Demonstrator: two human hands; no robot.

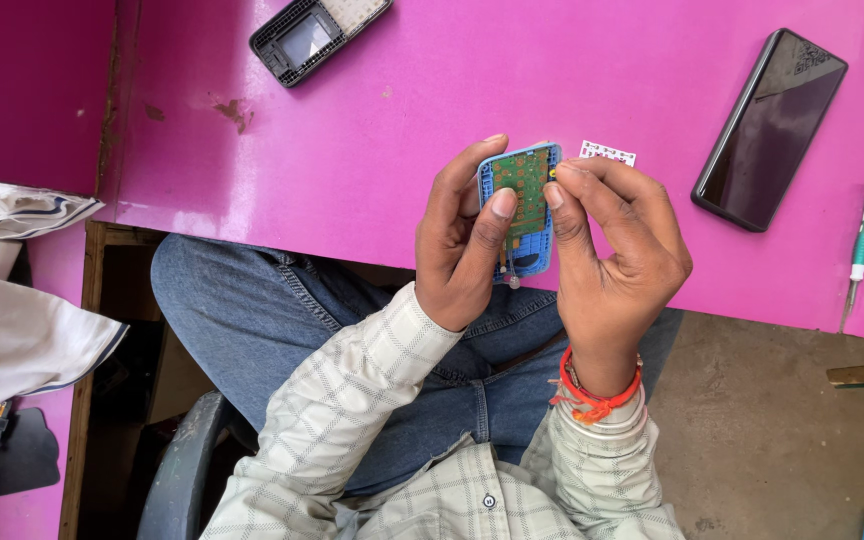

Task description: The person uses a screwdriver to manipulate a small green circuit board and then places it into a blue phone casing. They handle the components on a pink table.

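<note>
Blue phone frame (green board inside) sits clasped in left hand fingers, right hand pinching its edge.

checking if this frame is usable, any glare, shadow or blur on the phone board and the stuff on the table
Head view: even, soft daylight; the green circuit board in its blue phone frame is sharp, held between left hand and right hand. The black smartphone screen shows a pale reflection. The pink table has mild sheen, faint shadows. No motion blur.
</note>
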